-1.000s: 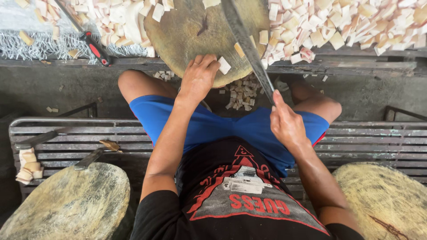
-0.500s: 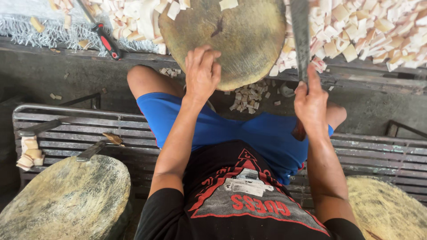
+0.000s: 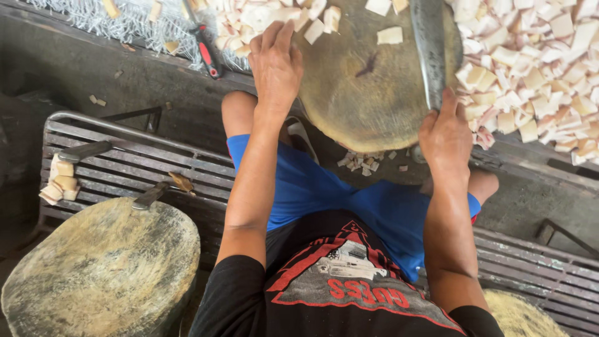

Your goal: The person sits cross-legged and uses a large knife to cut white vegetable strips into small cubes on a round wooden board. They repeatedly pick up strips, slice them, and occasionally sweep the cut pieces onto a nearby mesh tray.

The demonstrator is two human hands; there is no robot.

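I sit on a metal slatted bench, facing a round wooden chopping block [image 3: 368, 93]. My right hand [image 3: 444, 134] grips the handle of a long cleaver [image 3: 429, 43] whose blade lies across the block's right side. My left hand [image 3: 276, 59] rests flat on the block's left edge, fingers spread toward a few pale cut cubes [image 3: 390, 35]. A large heap of the same pale cubes [image 3: 536, 68] covers the surface to the right of the block.
A second round wooden block [image 3: 103, 274] stands at lower left with a knife handle [image 3: 148, 196] on it. Stacked pale pieces [image 3: 59, 185] lie on the bench [image 3: 125, 162]. A red-handled tool [image 3: 209, 55] lies at the back left. Scraps litter the ground [image 3: 362, 162].
My view has shifted forward over the block. The right hand has carried the cleaver up and right onto the block's right side. The left hand slid further onto the block.
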